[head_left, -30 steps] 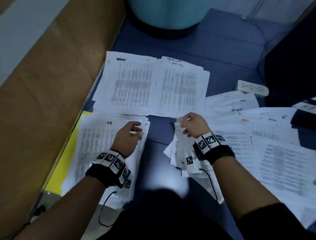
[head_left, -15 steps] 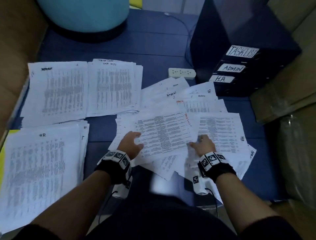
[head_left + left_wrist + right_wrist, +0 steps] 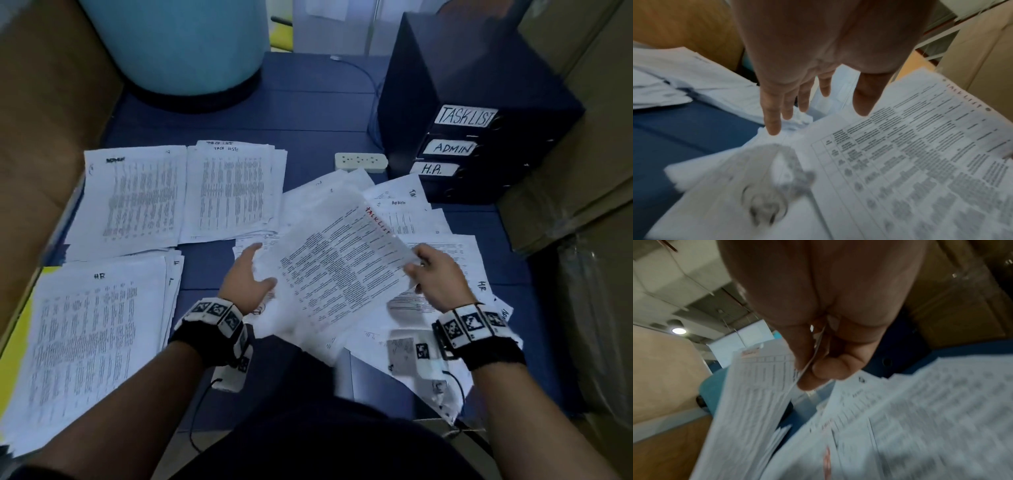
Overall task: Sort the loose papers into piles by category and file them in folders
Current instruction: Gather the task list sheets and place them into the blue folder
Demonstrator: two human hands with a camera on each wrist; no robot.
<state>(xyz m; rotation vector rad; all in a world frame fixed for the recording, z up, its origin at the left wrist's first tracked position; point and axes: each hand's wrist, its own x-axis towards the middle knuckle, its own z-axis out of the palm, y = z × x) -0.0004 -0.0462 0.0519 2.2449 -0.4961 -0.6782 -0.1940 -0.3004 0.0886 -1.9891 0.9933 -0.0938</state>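
Observation:
A printed sheet (image 3: 339, 267) marked TASKLIST in red hangs tilted above a heap of loose papers (image 3: 445, 222). My right hand (image 3: 412, 265) pinches its right edge between thumb and fingers (image 3: 809, 374). My left hand (image 3: 260, 265) is beside the sheet's left edge with fingers straight, thumb over the sheet (image 3: 910, 162); whether it touches is unclear. Three sorted piles lie to the left: ADMIN (image 3: 137, 195), TASK LIST (image 3: 236, 192), HR (image 3: 89, 335). Dark binders labelled TASKLIST (image 3: 466, 116), ADMIN (image 3: 450, 148) and H.R. (image 3: 433, 169) are stacked at the back right.
A white power strip (image 3: 361, 161) lies on the blue surface (image 3: 308, 130) behind the heap. A large light-blue drum (image 3: 178, 44) stands at the back. Cardboard boxes (image 3: 582, 171) close the right side, a wooden panel (image 3: 41, 120) the left. A yellow folder (image 3: 17, 339) lies under the HR pile.
The TASKLIST sheet, flat on the heap half a second ago, is now lifted and tilted in my right hand. My left hand has come off the papers and opened.

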